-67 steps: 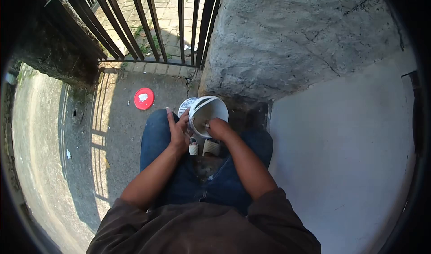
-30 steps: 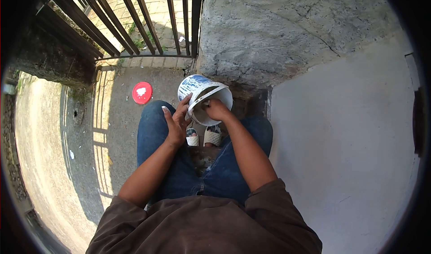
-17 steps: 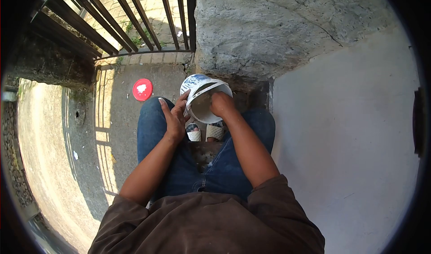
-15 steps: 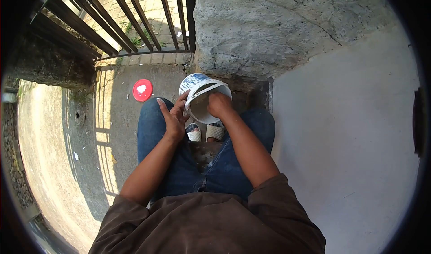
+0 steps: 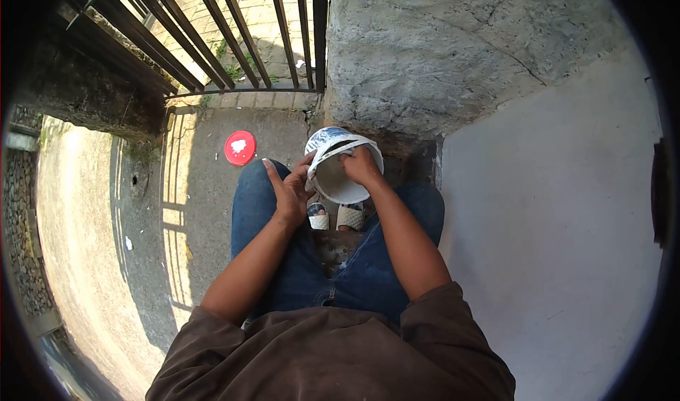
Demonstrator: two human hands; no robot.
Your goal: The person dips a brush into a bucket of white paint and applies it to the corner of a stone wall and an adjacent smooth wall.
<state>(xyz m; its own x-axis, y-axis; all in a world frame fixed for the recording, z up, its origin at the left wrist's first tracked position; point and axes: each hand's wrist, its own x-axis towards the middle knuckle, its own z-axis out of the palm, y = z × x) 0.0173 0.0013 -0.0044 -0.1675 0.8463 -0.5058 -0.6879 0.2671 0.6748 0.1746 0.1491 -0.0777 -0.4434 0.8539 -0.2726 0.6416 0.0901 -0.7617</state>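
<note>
A white bucket with blue print [image 5: 341, 183] is tilted between my knees, its mouth facing me. My left hand [image 5: 292, 192] supports the bucket's left side, with the thumb raised and the fingers against the wall and rim. Inside the mouth is my right hand [image 5: 360, 165], its fingers curled at the upper right of the opening. Whatever those fingers hold is too hidden to make out.
A red lid [image 5: 241, 148] with a white lump on it lies on the ground at the left. Ahead stands a dark metal gate [image 5: 212, 32]. A rough stone wall [image 5: 439, 54] joins a smooth grey wall [image 5: 538, 210] on the right.
The whole view has shifted, so the bucket, lid and gate appear further right. My right hand has moved slightly within the bucket's mouth, while my left hand keeps its place on the side.
</note>
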